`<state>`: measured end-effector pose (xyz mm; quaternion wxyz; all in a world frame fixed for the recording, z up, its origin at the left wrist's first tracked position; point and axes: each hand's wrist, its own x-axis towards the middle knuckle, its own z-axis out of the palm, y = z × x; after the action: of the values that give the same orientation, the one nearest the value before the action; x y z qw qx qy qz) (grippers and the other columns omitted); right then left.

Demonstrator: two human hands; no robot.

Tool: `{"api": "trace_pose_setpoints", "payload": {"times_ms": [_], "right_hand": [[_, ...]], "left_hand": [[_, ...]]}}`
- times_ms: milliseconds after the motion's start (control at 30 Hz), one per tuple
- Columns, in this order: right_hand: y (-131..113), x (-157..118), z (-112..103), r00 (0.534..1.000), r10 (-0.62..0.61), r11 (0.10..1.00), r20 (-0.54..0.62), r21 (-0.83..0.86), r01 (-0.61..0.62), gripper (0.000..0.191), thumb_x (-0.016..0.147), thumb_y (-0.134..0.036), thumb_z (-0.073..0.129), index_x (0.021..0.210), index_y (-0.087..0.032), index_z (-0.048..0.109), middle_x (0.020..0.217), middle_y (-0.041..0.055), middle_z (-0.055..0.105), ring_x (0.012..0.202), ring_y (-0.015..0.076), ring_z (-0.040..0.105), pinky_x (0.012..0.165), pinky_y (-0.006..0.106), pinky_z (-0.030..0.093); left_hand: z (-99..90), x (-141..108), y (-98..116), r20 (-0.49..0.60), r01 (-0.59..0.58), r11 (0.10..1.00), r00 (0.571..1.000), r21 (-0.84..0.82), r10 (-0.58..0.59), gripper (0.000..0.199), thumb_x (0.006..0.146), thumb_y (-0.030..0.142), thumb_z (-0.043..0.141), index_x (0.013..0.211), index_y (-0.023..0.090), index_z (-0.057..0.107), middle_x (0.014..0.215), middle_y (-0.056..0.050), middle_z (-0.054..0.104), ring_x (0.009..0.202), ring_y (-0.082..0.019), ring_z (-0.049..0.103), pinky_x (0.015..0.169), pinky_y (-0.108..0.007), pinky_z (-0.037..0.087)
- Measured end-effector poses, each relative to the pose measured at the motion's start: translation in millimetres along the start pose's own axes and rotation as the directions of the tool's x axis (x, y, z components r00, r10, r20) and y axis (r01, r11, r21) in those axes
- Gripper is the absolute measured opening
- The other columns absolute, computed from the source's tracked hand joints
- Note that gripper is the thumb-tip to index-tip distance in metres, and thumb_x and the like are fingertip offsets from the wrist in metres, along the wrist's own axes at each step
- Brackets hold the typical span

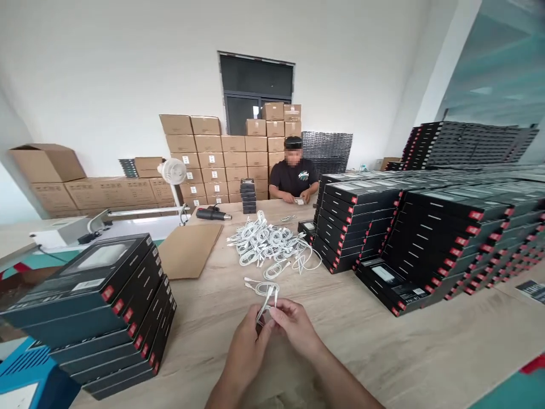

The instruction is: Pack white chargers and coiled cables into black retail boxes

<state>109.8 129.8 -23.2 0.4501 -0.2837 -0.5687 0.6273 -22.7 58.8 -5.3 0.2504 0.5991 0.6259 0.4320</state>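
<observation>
White cable (264, 307), doubled into a narrow bundle, is clenched between the left hand (246, 351) and right hand (296, 325), its long axis tilting forward and rightward from the grip; a heap of white cables (259, 241) lies ahead, black boxes (114, 318) stacked leftward.

**No wording can be read in this view**

Small white labels (212, 175) are seen on the stacked cardboard cartons (236, 160), but their print is too small to be read. On the black product boxes (100, 284), a white label (87, 284) and red tags (108, 293) are also shown, and their marks remain unreadable. A dark printed card (532, 291) is seen near the right side, with its letters too blurred to be read.
</observation>
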Motion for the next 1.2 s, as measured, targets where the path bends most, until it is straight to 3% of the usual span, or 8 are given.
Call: {"api": "trace_pose_setpoints", "payload": {"times_ms": [200,467,600,733,833,933,1033,1200], "right_hand": [[3.9,4.3,-4.6,0.993,0.071,0.989,-0.096,0.138,-0.057,0.046,0.062,-0.058,0.084,0.082,-0.018,0.075,0.060,-0.0023,0.064,0.047,0.0102,0.049,0.046,0.023,0.038],[3.2,12.0,-13.2,0.978,0.147,0.909,-0.148,0.410,-0.075,0.045,0.061,-0.052,0.088,0.080,-0.015,0.070,0.061,-0.0015,0.064,0.047,0.0086,0.054,0.044,0.019,0.043],[1.3,11.9,-17.0,0.966,0.222,0.885,-0.131,0.444,-0.143,0.054,0.065,-0.062,0.081,0.087,-0.014,0.071,0.069,0.0019,0.067,0.051,0.0094,0.057,0.042,0.018,0.042],[-0.3,11.5,-22.8,0.974,0.208,0.949,-0.094,0.262,-0.177,0.055,0.072,-0.066,0.073,0.084,-0.013,0.070,0.054,-0.0032,0.054,0.046,0.0076,0.045,0.037,0.017,0.027],[0.4,11.0,-25.3,0.989,0.131,0.982,-0.074,0.145,-0.119,0.053,0.079,-0.065,0.066,0.086,-0.013,0.070,0.054,-0.0036,0.050,0.048,0.0083,0.043,0.041,0.018,0.029],[3.6,11.0,-28.9,0.974,0.035,0.999,-0.224,-0.013,-0.039,0.050,0.077,-0.060,0.069,0.097,-0.014,0.069,0.066,-0.0011,0.055,0.053,0.0109,0.047,0.046,0.022,0.038],[0.0,10.4,-35.5,0.881,-0.271,0.928,-0.388,-0.347,0.133,0.047,0.080,-0.044,0.071,0.119,-0.019,0.064,0.090,0.0037,0.059,0.069,0.0155,0.056,0.065,0.029,0.052],[-28.0,10.0,-45.1,0.855,-0.510,0.503,0.094,-0.774,0.385,0.026,0.090,-0.022,0.057,0.109,-0.029,0.074,0.101,0.0062,0.058,0.090,0.0199,0.058,0.082,0.032,0.051]], "left_hand": [[7.5,0.8,-6.3,-0.079,0.027,0.999,0.996,-0.040,-0.030,0.044,0.084,0.043,0.061,0.120,0.020,0.050,0.101,-0.008,0.070,0.078,-0.022,0.066,0.075,-0.036,0.053],[2.9,0.9,1.8,0.028,-0.123,0.992,0.992,-0.014,0.124,0.017,0.089,0.038,0.055,0.089,0.026,0.067,0.108,-0.008,0.069,0.092,-0.024,0.065,0.081,-0.032,0.050],[12.7,2.2,-2.0,0.152,0.174,0.879,0.981,-0.443,-0.118,0.041,0.088,0.060,0.054,0.079,0.020,0.063,0.076,-0.005,0.067,0.060,-0.016,0.057,0.052,-0.026,0.042],[22.4,0.2,-2.7,0.318,0.373,0.501,0.928,-0.781,-0.195,0.048,0.077,0.064,0.067,0.070,0.019,0.052,0.078,-0.008,0.069,0.055,-0.012,0.053,0.044,-0.022,0.028],[21.5,-0.6,0.9,0.353,0.410,0.398,0.911,-0.820,-0.212,0.050,0.074,0.062,0.072,0.066,0.019,0.047,0.072,-0.008,0.069,0.050,-0.010,0.048,0.044,-0.022,0.026],[17.2,1.3,1.5,0.343,0.413,0.380,0.908,-0.828,-0.239,0.048,0.073,0.057,0.074,0.065,0.019,0.046,0.072,-0.008,0.069,0.050,-0.009,0.048,0.044,-0.022,0.027],[15.2,4.2,-2.0,0.315,0.401,0.433,0.913,-0.807,-0.258,0.049,0.072,0.057,0.074,0.064,0.019,0.045,0.071,-0.007,0.069,0.050,-0.010,0.049,0.044,-0.022,0.025],[18.4,5.8,-9.3,0.303,0.378,0.546,0.926,-0.747,-0.226,0.052,0.072,0.065,0.069,0.064,0.019,0.046,0.068,-0.005,0.067,0.048,-0.009,0.047,0.043,-0.022,0.022]]}}
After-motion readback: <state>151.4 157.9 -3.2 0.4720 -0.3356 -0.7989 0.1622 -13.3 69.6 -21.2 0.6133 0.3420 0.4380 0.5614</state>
